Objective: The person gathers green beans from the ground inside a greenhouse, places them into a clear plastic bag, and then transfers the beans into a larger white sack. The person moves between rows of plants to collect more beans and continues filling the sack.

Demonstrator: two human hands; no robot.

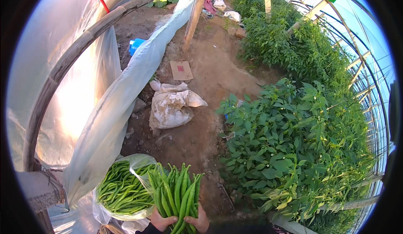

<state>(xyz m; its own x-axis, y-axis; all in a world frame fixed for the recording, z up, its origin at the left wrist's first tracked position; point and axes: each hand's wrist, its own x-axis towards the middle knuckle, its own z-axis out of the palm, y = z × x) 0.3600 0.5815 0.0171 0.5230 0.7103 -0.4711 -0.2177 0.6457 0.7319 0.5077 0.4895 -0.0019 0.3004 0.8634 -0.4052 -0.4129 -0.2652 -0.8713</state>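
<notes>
A thick bundle of long green chili peppers (178, 190) stands roughly upright between my two hands at the bottom of the view. My left hand (162, 220) grips its lower left side, the thumb laid across the front. On the lower right, my right hand (200, 220) clasps the same bundle with its thumb in front. Just left of the bundle is a clear plastic bag (143, 161), its mouth wide, filled with more green chili peppers (126, 190). The bundle overlaps the bag's right edge. My fingers behind the peppers are hidden.
Leafy pepper plants (292, 146) fill the right side. A dirty white sack (171, 108) and a flat cardboard piece (181, 70) lie on the soil path. Twisted plastic sheeting (138, 67) and a curved wooden pole (63, 67) run along the left. A wooden post (195, 17) stands ahead.
</notes>
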